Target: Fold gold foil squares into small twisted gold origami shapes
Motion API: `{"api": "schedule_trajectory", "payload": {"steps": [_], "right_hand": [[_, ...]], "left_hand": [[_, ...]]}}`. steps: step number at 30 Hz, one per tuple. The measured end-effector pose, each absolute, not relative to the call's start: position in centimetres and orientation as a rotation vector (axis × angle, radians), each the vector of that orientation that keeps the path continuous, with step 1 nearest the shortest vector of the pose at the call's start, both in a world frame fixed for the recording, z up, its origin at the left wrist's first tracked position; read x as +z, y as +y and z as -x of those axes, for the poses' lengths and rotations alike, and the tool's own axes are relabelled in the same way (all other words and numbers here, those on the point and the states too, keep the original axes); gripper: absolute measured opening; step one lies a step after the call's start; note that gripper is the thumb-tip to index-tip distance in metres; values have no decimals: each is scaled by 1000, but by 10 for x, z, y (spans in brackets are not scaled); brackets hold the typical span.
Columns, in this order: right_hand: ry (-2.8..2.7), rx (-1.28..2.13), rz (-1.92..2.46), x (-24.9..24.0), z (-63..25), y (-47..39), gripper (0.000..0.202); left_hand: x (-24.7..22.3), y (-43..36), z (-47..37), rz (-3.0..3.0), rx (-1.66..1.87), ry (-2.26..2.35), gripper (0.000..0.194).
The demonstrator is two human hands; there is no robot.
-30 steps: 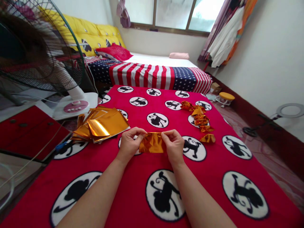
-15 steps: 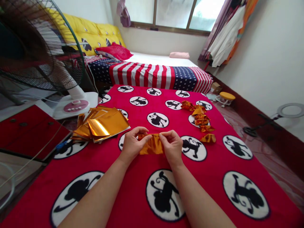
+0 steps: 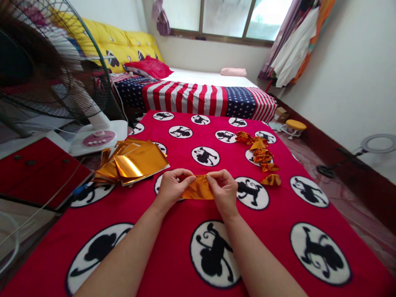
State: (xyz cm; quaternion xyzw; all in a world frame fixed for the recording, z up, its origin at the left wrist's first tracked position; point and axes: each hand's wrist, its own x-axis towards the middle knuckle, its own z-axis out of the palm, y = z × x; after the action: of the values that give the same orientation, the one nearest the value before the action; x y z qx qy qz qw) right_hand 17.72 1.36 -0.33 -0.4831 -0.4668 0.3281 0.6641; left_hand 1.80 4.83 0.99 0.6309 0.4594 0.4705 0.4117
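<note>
A small piece of gold foil paper is held between my two hands, low over the red cloth with its monkey prints. My left hand pinches the upper edge near its left side, thumb against fingertips. At the right side, my right hand grips the same edge between thumb and fingers. The paper looks folded along the top and hangs toward me. Left of my hands lies a loose pile of flat gold foil sheets. To the right, several folded gold foil pieces form a row.
An electric fan stands on the left beside a red panel. Behind the cloth is a bed with a striped and starred cover. A yellow stool and a ring light are on the right.
My left hand has shifted slightly right and down along the foil's upper edge, its fingertips now closer to my right hand. My right hand has barely moved.
</note>
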Motion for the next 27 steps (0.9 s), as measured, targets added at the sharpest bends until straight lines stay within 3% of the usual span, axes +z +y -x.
{"api": "schedule_trajectory", "payload": {"steps": [17,27], "right_hand": [[-1240,915,1107,8,-173,10,21],[-1225,880,1171,4,-177,13,24]], "left_hand": [[21,41,-21,-1779,1117,1177,14],[15,45,-18,-1728,1043,1108,25]]}}
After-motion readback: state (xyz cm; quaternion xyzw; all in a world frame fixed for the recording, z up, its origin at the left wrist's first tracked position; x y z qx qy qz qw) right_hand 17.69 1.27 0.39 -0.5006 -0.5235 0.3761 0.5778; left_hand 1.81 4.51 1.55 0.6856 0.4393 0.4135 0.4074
